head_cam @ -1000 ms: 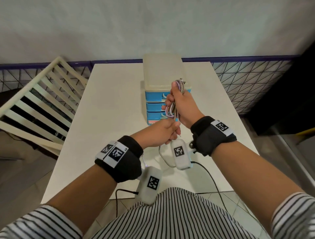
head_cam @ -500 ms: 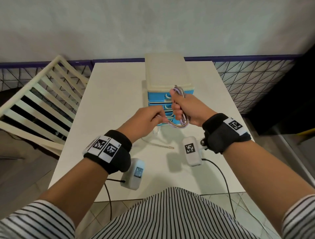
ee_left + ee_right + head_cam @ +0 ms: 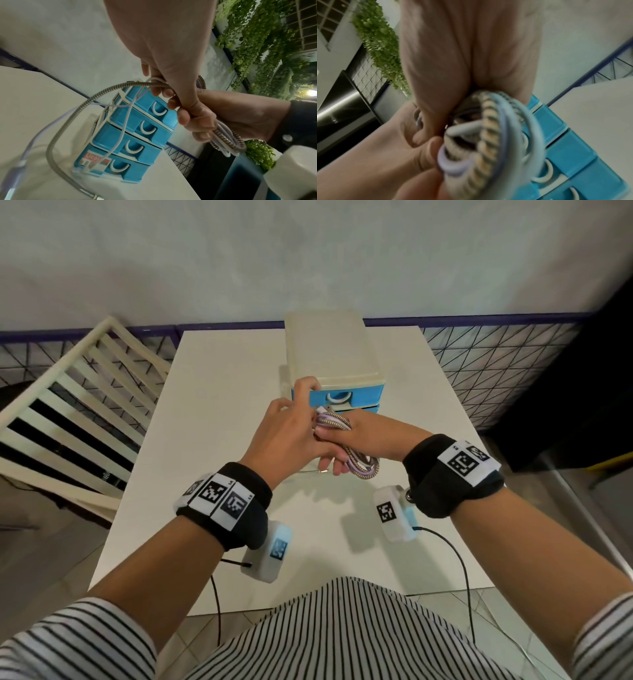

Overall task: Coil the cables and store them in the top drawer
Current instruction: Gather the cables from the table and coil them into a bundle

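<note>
A coil of cables, one braided tan-and-black and one lavender, sits in my right hand, whose fingers wrap it. The coil fills the right wrist view as a blur. My left hand crosses over the right one and pinches the loose strands at the coil's top. The braided tail and the lavender tail arc down to the table. A metal plug lies on the tabletop. Just behind my hands the top drawer of the blue drawer unit is shut.
The drawer unit with its cream lid stands mid-table on a white table. A cream slatted frame leans at the left. A wire mesh fence runs behind, and a dark object fills the right side.
My left hand rose from below the coil and reached over my right hand toward the drawer unit. The right hand lowered and tilted the coil from upright to slanted.
</note>
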